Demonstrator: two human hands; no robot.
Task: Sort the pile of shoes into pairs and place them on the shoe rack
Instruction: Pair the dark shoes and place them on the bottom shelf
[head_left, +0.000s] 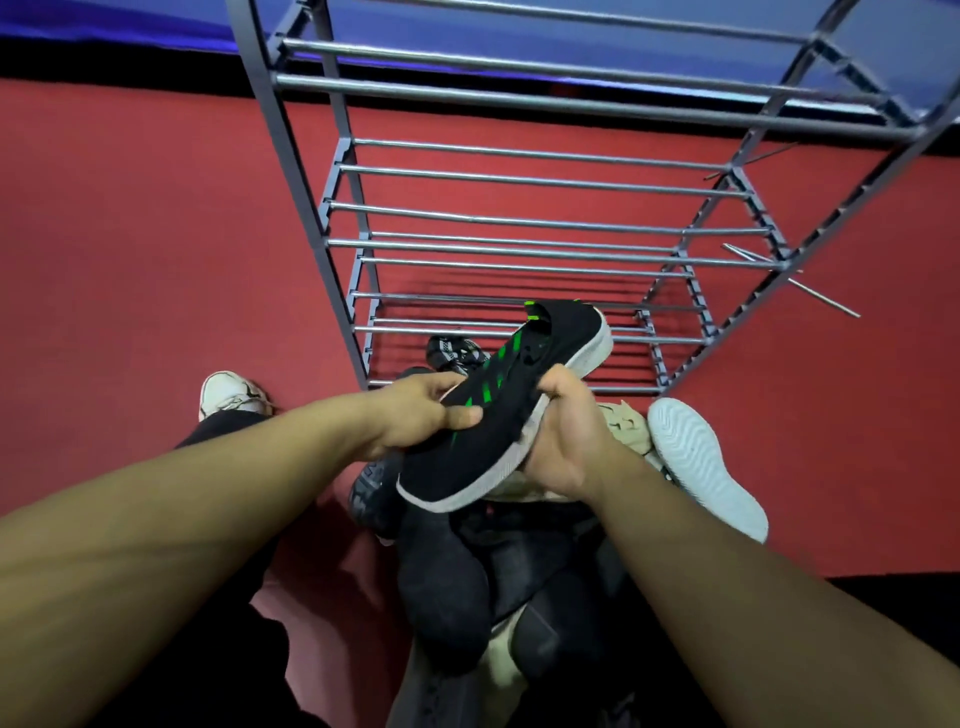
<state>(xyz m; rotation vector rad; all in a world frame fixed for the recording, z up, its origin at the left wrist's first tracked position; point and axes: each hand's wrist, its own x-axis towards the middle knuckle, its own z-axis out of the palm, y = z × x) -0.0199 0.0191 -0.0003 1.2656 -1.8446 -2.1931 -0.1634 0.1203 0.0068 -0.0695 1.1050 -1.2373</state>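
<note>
A black knit sneaker with green stripes and a white sole (519, 395) is held above the pile, its toe toward me. My left hand (421, 421) grips its upper from the left. My right hand (566, 441) grips its sole from the right. Under it lies the pile of shoes (467, 561), mostly black, with a beige shoe (626, 423) and a white sneaker lying sole-up (701, 467) at the right. The grey metal shoe rack (519, 223) stands just beyond the pile, and its bar shelves carry no shoes.
The floor is red carpet (156, 249). My own foot in a white sneaker (228, 395) stands at the left of the pile. A loose metal rod (789, 280) sticks out at the rack's right side. A blue wall (104, 21) runs behind the rack.
</note>
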